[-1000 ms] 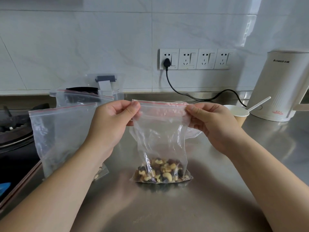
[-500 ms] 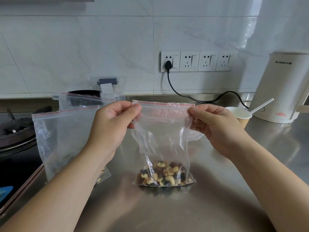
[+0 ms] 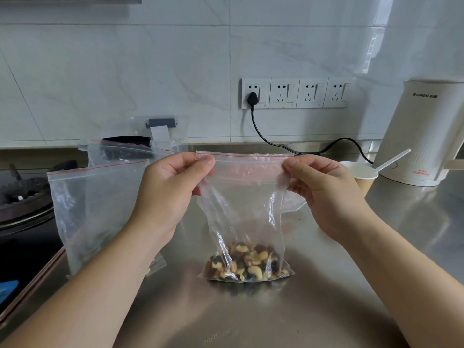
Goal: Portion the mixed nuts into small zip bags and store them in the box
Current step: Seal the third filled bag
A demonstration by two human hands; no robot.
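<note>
Between the left hand [image 3: 165, 194] and right hand [image 3: 324, 189], each pinching a top corner, the thin clear red-lined zip bag [image 3: 243, 212] hangs limp, its mixed nuts [image 3: 247, 262] likely weighting the bottom, so the stiffer seal strip looks the surest hold.

both forearms reach forward; the left hand [image 3: 168, 187] and right hand [image 3: 324, 189] are raised level, thumbs and curled fingers pinching the top corners of a clear plastic zip bag [image 3: 244, 212].

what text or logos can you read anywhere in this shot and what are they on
"CHIGO", followed by two small characters too blurred to read: grey print near the top of the white kettle.
Small red mark low on the kettle: too small to read.
Zip bags, paper cup, wall sockets: no text visible.
</note>
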